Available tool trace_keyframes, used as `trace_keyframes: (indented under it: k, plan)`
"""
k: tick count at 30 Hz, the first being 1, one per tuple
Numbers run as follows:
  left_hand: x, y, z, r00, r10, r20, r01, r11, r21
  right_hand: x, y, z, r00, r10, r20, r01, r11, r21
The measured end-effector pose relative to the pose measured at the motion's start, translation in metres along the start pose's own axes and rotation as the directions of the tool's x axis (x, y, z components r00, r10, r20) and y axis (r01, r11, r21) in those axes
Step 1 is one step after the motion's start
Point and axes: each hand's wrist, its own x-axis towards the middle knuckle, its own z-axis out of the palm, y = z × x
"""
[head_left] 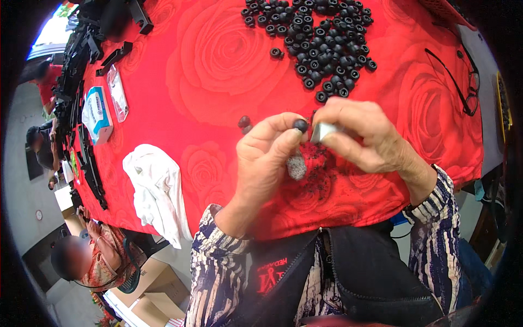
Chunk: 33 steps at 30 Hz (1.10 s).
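My left hand (260,157) pinches a small round black rubber-looking part (300,125) between thumb and fingertips. Close beside it, my right hand (370,133) grips a small flat, pale metallic piece (323,132), its edge near the black part; fingers cover much of it, so I cannot tell its kind. Just below the left fingertips is a speckled grey, rounded thing (296,167). Tiny black scraps (321,182) lie scattered on the red cloth beneath both hands. Beyond them spreads a pile of similar black parts (321,49).
A red rose-patterned cloth (218,71) covers the table. At left lie a white cloth (155,185), a tissue pack (98,115), a clear plastic packet (116,92) and black long parts (90,163). Glasses (469,92) rest at right. Other people sit along the left side.
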Motion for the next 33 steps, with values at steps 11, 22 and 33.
trace_keyframes:
  k: [11,22,33]
  plan:
    - [-0.002,-0.002,0.004,0.961,-0.266,0.081,0.276,0.944,-0.18,0.0,-0.006,0.005,0.967,-0.243,-0.075,0.214,0.937,-0.277]
    - [-0.004,-0.001,0.005,0.957,-0.27,0.104,0.286,0.937,-0.2,-0.001,-0.003,0.007,0.93,-0.359,-0.08,0.312,0.885,-0.345]
    - [0.003,0.0,-0.004,0.974,-0.145,0.173,0.175,0.969,-0.175,0.003,-0.008,-0.01,0.998,0.016,-0.066,-0.025,0.99,-0.142]
